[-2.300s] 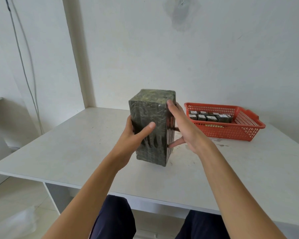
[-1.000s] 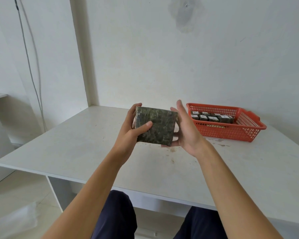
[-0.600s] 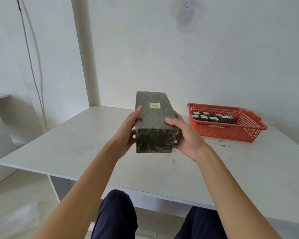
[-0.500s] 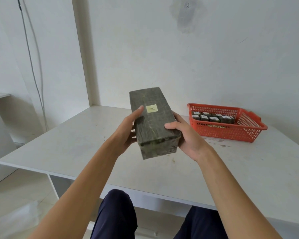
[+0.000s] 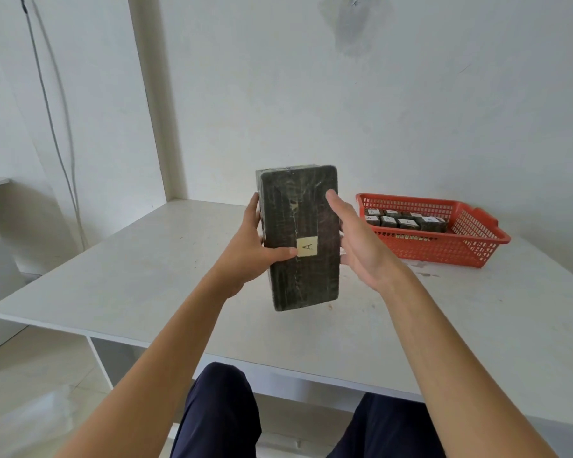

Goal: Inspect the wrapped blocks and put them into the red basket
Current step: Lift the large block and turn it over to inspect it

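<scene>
A dark wrapped block point(image 5: 300, 223) stands upright in the air above the white table point(image 5: 146, 279), its broad face toward me with a small cream label marked A. My left hand point(image 5: 255, 246) grips its left edge, thumb across the front beside the label. My right hand point(image 5: 358, 242) lies flat against the block's right side with straight fingers. The red basket point(image 5: 460, 246) sits at the back right of the table and holds several smaller wrapped blocks point(image 5: 404, 221) with labels.
The table's front edge runs close to my knees. A white wall stands behind the table, with a corner post at the back left and a grey cable point(image 5: 52, 104) hanging down the left wall. A lower white surface shows at far left.
The block has been turned from lying flat, end toward me, to upright with the labelled face toward me. My right hand went from gripping the block to lying flat on its side.
</scene>
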